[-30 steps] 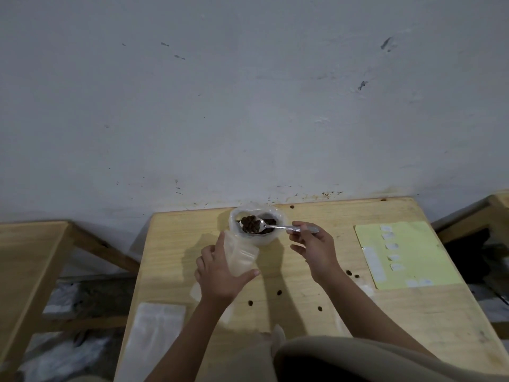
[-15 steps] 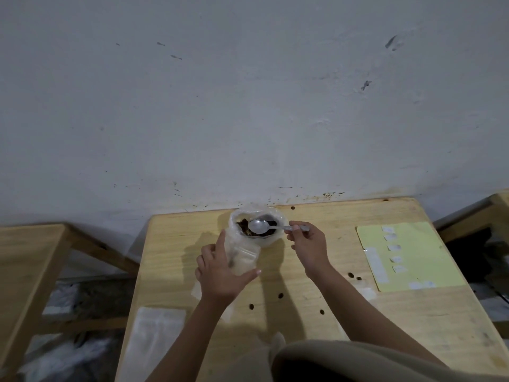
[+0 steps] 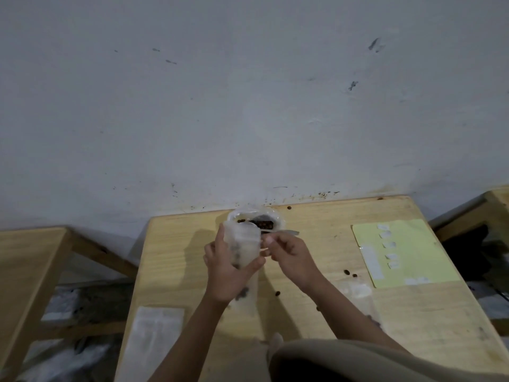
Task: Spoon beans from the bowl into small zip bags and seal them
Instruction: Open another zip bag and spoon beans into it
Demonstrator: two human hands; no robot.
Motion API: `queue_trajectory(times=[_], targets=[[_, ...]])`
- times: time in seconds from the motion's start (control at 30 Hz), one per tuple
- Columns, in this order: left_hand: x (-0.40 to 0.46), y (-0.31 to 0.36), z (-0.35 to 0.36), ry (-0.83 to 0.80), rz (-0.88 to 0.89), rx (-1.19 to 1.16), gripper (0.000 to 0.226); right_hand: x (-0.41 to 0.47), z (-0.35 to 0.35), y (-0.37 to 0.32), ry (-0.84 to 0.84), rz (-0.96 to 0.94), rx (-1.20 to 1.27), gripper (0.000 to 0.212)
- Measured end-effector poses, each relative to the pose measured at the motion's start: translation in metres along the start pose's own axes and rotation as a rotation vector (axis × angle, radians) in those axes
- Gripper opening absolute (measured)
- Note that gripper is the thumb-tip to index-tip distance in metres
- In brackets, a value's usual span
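Observation:
A clear bowl (image 3: 276,216) of dark beans (image 3: 263,223) stands at the table's far edge by the wall. My left hand (image 3: 227,267) holds a small clear zip bag (image 3: 242,248) upright just in front of the bowl, its mouth open; a few dark beans show through its side. My right hand (image 3: 292,253) grips a metal spoon (image 3: 286,232) by the handle, right beside the bag's mouth. The spoon's head is hidden behind the bag.
The wooden table (image 3: 316,293) carries loose beans (image 3: 347,272), a yellow sheet (image 3: 407,252) with small white labels at the right, and a stack of empty clear bags (image 3: 154,337) at front left. Another wooden table (image 3: 24,260) stands to the left.
The spoon left the bowl and came to the bag's mouth. My left hand raised the bag higher in front of the bowl, and beans now show inside it.

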State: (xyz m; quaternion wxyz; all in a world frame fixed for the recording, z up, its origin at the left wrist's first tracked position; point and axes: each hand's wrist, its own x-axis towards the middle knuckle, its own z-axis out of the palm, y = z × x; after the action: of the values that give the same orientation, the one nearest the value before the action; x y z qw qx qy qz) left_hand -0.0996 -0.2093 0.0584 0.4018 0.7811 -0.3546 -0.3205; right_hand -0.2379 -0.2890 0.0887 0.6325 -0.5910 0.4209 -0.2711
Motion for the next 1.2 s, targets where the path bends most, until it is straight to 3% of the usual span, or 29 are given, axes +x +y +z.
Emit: queue_trajectory(times=[0.1, 0.27, 0.47, 0.7, 0.83, 1.03, 1.2], targets=[[-0.012, 0.004, 0.003, -0.026, 0.041, -0.049, 0.112, -0.011, 0.005, 0.008, 0.046, -0.057, -0.029, 0.014], [-0.040, 0.012, -0.001, 0.095, 0.132, -0.246, 0.042, -0.029, -0.004, 0.010, 0.220, -0.059, 0.038, 0.013], [-0.065, 0.015, 0.003, 0.105, 0.112, -0.317, 0.004, -0.062, -0.017, 0.014, 0.219, -0.041, 0.123, 0.020], [-0.088, 0.014, 0.024, 0.046, 0.078, -0.200, 0.019, -0.091, -0.033, 0.028, 0.253, 0.049, 0.229, 0.019], [-0.095, 0.022, 0.036, 0.036, 0.110, -0.217, 0.020, -0.103, -0.047, 0.026, 0.216, 0.104, 0.321, 0.016], [-0.106, 0.039, 0.059, -0.031, 0.089, -0.356, 0.022, -0.110, -0.067, 0.024, 0.155, 0.110, 0.273, 0.001], [-0.111, 0.055, 0.078, -0.126, 0.053, -0.400, 0.007, -0.111, -0.089, 0.029, 0.154, 0.055, 0.216, 0.001]])
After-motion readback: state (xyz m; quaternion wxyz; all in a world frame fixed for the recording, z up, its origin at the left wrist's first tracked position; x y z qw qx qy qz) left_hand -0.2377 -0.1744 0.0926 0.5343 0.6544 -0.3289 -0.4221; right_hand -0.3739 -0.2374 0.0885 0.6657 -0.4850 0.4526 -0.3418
